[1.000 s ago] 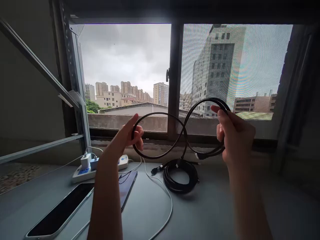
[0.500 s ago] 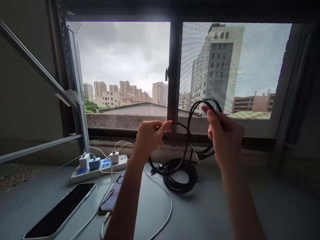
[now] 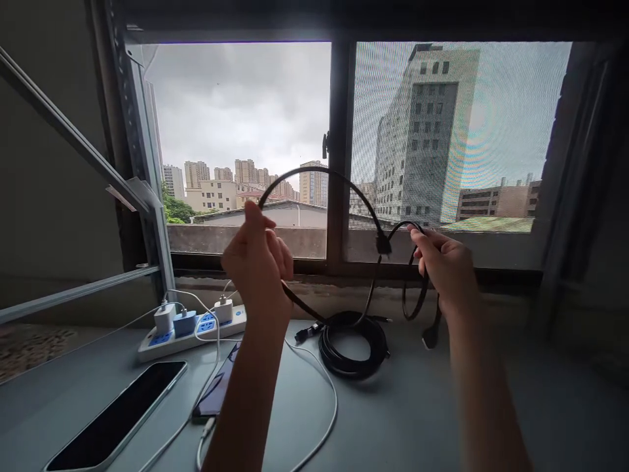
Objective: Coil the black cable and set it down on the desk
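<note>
A black cable point(image 3: 319, 169) arches through the air between my two hands. My left hand point(image 3: 260, 255) is closed on it, with the arch rising from its thumb and another stretch coming out below the wrist. On the other side my right hand point(image 3: 445, 262) pinches small loops of the cable between thumb and fingers. One dark plug point(image 3: 383, 244) hangs at the right end of the arch; a second connector point(image 3: 430, 337) dangles under my right hand. Below, a coil of black cable point(image 3: 354, 373) lies on the grey table point(image 3: 393, 426), a small connector point(image 3: 308, 333) at its left.
A white power strip point(image 3: 147, 351) with several chargers stands at the back left. Two phones lie on the table, one dark point(image 3: 118, 413) and one partly behind my left forearm point(image 3: 213, 393). White charging cords point(image 3: 335, 400) cross the surface. Behind is a window point(image 3: 341, 131).
My left hand has moved left and up, drawing the cable into a wide arch. My right hand has lowered slightly; its loops are smaller and hang lower, and a connector now dangles beneath it.
</note>
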`<action>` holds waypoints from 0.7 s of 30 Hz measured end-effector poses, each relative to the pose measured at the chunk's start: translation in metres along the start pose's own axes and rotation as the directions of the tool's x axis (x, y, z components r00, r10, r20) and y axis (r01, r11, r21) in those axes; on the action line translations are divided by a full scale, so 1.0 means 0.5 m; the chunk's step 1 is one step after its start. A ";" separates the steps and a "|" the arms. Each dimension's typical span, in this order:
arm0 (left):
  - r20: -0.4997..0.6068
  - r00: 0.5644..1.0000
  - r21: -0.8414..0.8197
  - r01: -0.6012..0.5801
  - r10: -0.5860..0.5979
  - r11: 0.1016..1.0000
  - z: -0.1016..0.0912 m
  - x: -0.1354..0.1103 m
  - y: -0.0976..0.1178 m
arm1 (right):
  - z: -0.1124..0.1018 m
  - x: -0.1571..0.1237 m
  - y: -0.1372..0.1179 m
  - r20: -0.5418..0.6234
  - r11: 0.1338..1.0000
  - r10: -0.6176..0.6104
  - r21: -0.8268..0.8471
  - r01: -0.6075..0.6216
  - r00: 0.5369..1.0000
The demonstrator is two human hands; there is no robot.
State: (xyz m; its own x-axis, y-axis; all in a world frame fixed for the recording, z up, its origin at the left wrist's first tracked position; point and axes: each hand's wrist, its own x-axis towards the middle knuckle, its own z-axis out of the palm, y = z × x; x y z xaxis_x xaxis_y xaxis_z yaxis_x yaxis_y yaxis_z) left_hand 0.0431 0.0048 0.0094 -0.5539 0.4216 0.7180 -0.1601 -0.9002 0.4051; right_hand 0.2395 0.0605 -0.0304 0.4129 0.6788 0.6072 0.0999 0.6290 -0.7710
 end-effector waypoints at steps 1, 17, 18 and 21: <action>-0.047 0.999 -0.020 -0.002 0.001 1.000 -0.005 0.007 0.003 | -0.005 0.002 0.000 -0.001 1.000 0.000 -0.007 0.000 1.000; 0.170 0.942 0.547 0.155 -0.290 0.822 -0.049 0.048 -0.033 | -0.016 -0.006 -0.007 0.093 0.991 -0.113 -0.064 0.119 0.989; 0.179 0.925 0.550 0.188 -0.336 0.813 -0.047 0.046 -0.031 | -0.013 -0.006 -0.007 0.060 0.992 -0.114 -0.052 0.118 0.992; 0.217 0.881 0.527 0.258 -0.422 0.810 -0.040 0.040 -0.029 | -0.007 -0.005 -0.008 -0.026 0.995 -0.071 0.071 0.072 0.997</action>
State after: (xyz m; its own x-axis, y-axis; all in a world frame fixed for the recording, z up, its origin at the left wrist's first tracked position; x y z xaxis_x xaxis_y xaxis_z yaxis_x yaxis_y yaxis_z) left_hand 0.0181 0.0240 0.0065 -0.2432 0.7744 0.5840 0.1575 -0.5626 0.8116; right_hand 0.2413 0.0551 -0.0293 0.4282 0.6226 0.6549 0.0647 0.7018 -0.7095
